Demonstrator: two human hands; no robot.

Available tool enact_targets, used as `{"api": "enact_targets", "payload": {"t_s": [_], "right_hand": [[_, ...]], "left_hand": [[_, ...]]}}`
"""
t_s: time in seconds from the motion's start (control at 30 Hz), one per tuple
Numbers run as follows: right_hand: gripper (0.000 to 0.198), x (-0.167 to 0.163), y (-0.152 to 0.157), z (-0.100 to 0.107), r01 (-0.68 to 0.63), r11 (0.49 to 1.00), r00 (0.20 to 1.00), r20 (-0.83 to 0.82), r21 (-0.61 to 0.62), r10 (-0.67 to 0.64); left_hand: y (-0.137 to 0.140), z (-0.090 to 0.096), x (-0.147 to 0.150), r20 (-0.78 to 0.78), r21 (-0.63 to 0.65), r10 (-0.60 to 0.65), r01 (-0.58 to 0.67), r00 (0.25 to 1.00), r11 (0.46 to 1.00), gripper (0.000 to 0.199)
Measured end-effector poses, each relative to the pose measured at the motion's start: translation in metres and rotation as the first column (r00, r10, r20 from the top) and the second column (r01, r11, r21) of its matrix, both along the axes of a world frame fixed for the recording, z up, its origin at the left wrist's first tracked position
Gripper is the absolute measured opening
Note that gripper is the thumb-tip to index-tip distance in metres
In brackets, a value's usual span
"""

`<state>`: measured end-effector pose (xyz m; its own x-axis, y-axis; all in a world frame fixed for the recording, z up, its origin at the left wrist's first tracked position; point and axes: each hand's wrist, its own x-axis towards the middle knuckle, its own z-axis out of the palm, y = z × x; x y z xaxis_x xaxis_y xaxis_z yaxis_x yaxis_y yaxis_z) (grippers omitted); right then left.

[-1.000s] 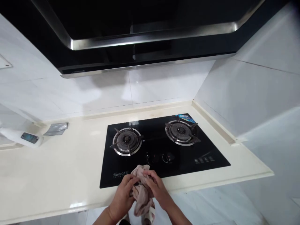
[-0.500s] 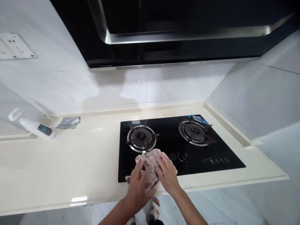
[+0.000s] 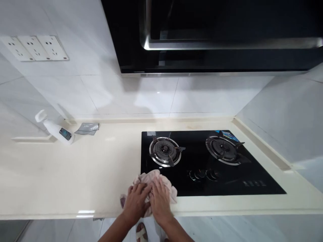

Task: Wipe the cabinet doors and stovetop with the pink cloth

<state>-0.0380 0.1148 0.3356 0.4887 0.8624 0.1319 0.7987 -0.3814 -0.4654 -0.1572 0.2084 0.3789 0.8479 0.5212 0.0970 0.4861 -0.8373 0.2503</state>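
Directly beneath both hands (image 3: 136, 201) (image 3: 160, 200) lies the cloth (image 3: 151, 175) (pinkish, crumpled).

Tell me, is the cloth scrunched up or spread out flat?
Scrunched up. The pinkish cloth has puffy, wrinkled folds sticking out around the left hand and right hand on top; what lies under them is hidden.

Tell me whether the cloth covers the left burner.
No, the left hand and right hand rest on the cloth at the near-left corner of the stove, with the left burner uncovered.
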Motion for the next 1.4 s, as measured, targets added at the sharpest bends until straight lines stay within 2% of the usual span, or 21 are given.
{"api": "enact_targets", "payload": {"t_s": [0.1,0.2,0.27,0.37,0.43,0.53,0.7,0.8,0.87,0.97,1.1,1.2,1.3,1.4], "right_hand": [[0.046,-0.002,0.03,0.019,-0.186,0.98,0.981,-0.038,0.072,0.189],[0.042,0.014,0.028,0.027,-0.248,0.969,0.969,-0.019,0.015,0.248],[0.044,0.022,0.009,0.018,-0.22,0.975,0.974,0.039,-0.03,0.221],[0.049,0.023,-0.018,-0.01,-0.103,0.994,0.983,0.151,-0.023,0.105],[0.049,0.023,-0.02,-0.026,-0.056,0.998,0.978,0.2,0.013,0.053],[0.047,0.031,0.01,-0.029,-0.063,0.998,0.979,0.196,0.022,0.058],[0.051,0.053,0.082,0.002,-0.143,0.982,0.98,0.12,-0.126,0.159],[0.052,0.06,0.091,0.016,-0.161,0.976,0.975,0.133,-0.146,0.181],[0.05,0.062,0.078,0.019,-0.16,0.978,0.972,0.152,-0.133,0.18],[0.049,0.065,0.046,0.014,-0.126,0.985,0.973,0.178,-0.12,0.147],[0.05,0.071,0.007,-0.007,0.068,0.996,0.966,0.255,-0.061,-0.05],[0.051,0.076,-0.007,-0.022,0.15,0.989,0.949,0.281,-0.008,-0.142],[0.051,0.066,-0.01,-0.033,0.082,0.995,0.958,0.269,0.064,-0.097],[0.05,0.038,-0.005,-0.036,-0.048,0.992,0.967,0.256,0.119,0.016]], "left_hand": [[0.02,-0.001,-0.019,0.036,0.101,0.145,-0.148,0.989,0.984,0.049],[0.023,-0.005,-0.018,0.098,0.201,0.128,-0.146,0.987,0.969,0.046],[0.015,-0.011,-0.014,0.136,0.274,0.047,-0.084,0.99,0.958,0.055],[-0.002,-0.023,-0.008,0.128,0.325,-0.064,0.019,0.99,0.945,0.075],[-0.005,-0.026,-0.002,0.098,0.295,-0.062,0.031,0.993,0.955,0.079],[0.009,-0.022,0.011,0.058,0.188,-0.011,0.0,0.998,0.982,0.068],[0.071,0.0,0.033,-0.007,0.041,0.044,-0.044,0.999,0.998,0.052],[0.095,0.007,0.041,-0.017,0.025,0.023,-0.022,1.0,0.999,0.045],[0.091,0.004,0.043,0.009,0.032,0.022,-0.022,1.0,0.999,0.042],[0.059,-0.005,0.049,0.092,0.022,0.035,-0.037,0.995,0.999,0.04],[0.014,-0.007,0.066,0.145,0.001,-0.06,0.06,0.988,0.998,0.037],[0.006,0.0,0.077,0.137,0.006,-0.147,0.148,0.98,0.989,0.031],[0.012,0.002,0.068,0.132,-0.021,-0.177,0.181,0.975,0.983,0.026],[0.018,-0.002,0.031,0.177,-0.042,-0.158,0.168,0.971,0.985,0.026]]}}
